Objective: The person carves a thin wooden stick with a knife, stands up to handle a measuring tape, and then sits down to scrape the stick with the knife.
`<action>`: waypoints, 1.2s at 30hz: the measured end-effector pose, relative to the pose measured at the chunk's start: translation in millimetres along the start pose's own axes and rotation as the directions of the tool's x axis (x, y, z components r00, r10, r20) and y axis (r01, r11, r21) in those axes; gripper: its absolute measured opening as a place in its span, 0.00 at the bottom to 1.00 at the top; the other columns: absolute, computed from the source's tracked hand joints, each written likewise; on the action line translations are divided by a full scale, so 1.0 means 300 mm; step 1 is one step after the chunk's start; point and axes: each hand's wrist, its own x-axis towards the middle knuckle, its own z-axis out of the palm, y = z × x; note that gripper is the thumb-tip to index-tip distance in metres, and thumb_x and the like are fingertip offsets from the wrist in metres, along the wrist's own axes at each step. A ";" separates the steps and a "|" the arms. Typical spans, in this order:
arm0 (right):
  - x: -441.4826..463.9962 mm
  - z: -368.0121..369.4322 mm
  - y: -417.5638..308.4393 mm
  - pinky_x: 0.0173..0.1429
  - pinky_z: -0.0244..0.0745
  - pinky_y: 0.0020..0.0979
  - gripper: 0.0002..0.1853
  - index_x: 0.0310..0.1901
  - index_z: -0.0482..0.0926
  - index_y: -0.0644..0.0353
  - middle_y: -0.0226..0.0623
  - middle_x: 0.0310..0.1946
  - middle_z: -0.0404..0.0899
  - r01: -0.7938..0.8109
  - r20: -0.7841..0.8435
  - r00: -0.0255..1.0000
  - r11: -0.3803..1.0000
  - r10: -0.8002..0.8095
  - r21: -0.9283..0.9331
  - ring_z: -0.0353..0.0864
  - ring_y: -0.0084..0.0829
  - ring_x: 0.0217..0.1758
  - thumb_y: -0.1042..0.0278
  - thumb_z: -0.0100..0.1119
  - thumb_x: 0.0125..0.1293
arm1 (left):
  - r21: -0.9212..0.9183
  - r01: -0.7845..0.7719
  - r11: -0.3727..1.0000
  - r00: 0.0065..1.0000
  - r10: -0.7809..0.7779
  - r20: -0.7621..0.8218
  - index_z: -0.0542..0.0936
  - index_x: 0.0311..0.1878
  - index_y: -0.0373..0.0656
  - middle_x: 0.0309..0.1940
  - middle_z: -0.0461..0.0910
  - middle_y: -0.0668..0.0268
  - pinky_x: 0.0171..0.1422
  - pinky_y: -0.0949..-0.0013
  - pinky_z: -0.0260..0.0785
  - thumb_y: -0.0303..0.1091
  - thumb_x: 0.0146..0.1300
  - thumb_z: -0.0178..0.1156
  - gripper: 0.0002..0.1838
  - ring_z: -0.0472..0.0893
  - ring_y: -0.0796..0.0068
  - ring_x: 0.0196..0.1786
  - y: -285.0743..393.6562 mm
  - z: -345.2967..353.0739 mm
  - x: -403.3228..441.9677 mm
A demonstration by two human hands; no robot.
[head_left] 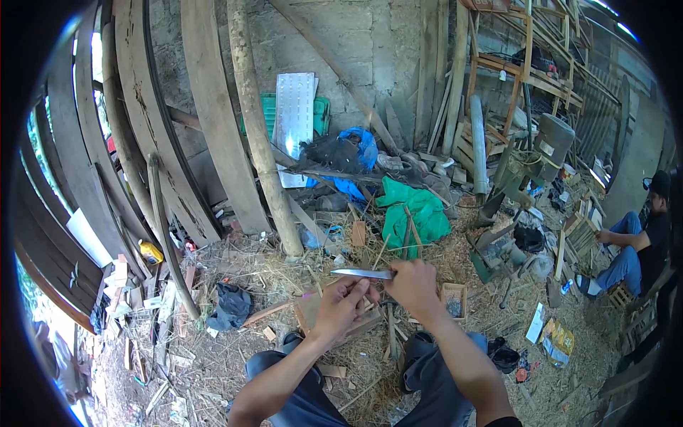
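My right hand (415, 286) is closed round the handle of a knife (361, 273), its blade pointing left and lying almost level. Just under the blade, my left hand (340, 307) has its fingers curled and pressed together. Whatever those fingers hold, if anything, is too small or hidden to make out. Below both hands, between my knees, sits a wooden block or box (365, 324), partly covered by my left hand and wrist. A small wooden tray (454, 299) with something dark inside stands right of my right hand.
Straw and wood scraps cover the ground. A green plastic sheet (413, 217) lies ahead, and a black bag (230, 307) to the left. Planks (220, 114) and a pole (262, 128) lean at the wall. On the right sits another person (640, 245) beside a wooden crate (582, 231).
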 end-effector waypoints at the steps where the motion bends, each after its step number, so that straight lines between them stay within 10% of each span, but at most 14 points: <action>1: -0.001 0.012 -0.002 0.32 0.76 0.44 0.07 0.22 0.83 0.56 0.46 0.20 0.79 0.058 0.015 0.998 0.998 -0.058 -0.005 0.81 0.48 0.24 0.63 0.64 0.49 | 0.044 -0.013 0.999 1.000 0.013 0.001 0.76 0.52 0.36 0.28 0.75 0.69 0.21 0.81 0.51 0.33 0.72 0.48 0.13 0.60 0.88 0.18 0.004 0.006 -0.004; 8: 0.044 0.032 0.054 0.32 0.76 0.44 0.07 0.26 0.84 0.54 0.47 0.21 0.80 -0.027 -0.025 0.999 0.995 0.024 -0.098 0.82 0.48 0.25 0.62 0.63 0.51 | -0.085 0.063 0.994 0.998 -0.064 -0.004 0.75 0.52 0.35 0.27 0.71 0.70 0.20 0.80 0.49 0.33 0.71 0.49 0.13 0.58 0.87 0.17 0.017 0.003 0.001; 13: 0.135 0.001 0.240 0.34 0.77 0.44 0.10 0.28 0.85 0.55 0.48 0.24 0.81 -0.370 -0.117 0.928 0.912 0.354 -0.178 0.82 0.49 0.27 0.59 0.62 0.53 | -0.063 0.098 0.993 0.991 -0.092 0.102 0.75 0.53 0.37 0.27 0.74 0.71 0.21 0.83 0.51 0.33 0.72 0.48 0.13 0.61 0.89 0.18 0.040 0.005 -0.047; 22: -0.006 -0.004 -0.018 0.35 0.76 0.43 0.07 0.28 0.85 0.50 0.44 0.20 0.80 0.051 0.045 0.998 0.998 -0.049 -0.034 0.82 0.46 0.28 0.59 0.66 0.48 | -0.100 0.080 0.992 0.996 -0.076 0.040 0.75 0.52 0.34 0.27 0.71 0.70 0.19 0.81 0.47 0.33 0.72 0.47 0.14 0.58 0.89 0.16 0.030 -0.001 -0.006; 36: 0.094 -0.032 0.200 0.36 0.77 0.45 0.09 0.29 0.85 0.55 0.47 0.22 0.81 -0.295 -0.173 0.948 0.941 0.266 -0.167 0.82 0.47 0.28 0.59 0.63 0.52 | 0.112 -0.061 0.992 0.998 0.059 0.016 0.77 0.50 0.36 0.27 0.76 0.70 0.21 0.82 0.53 0.34 0.70 0.52 0.13 0.63 0.90 0.19 0.009 -0.008 -0.015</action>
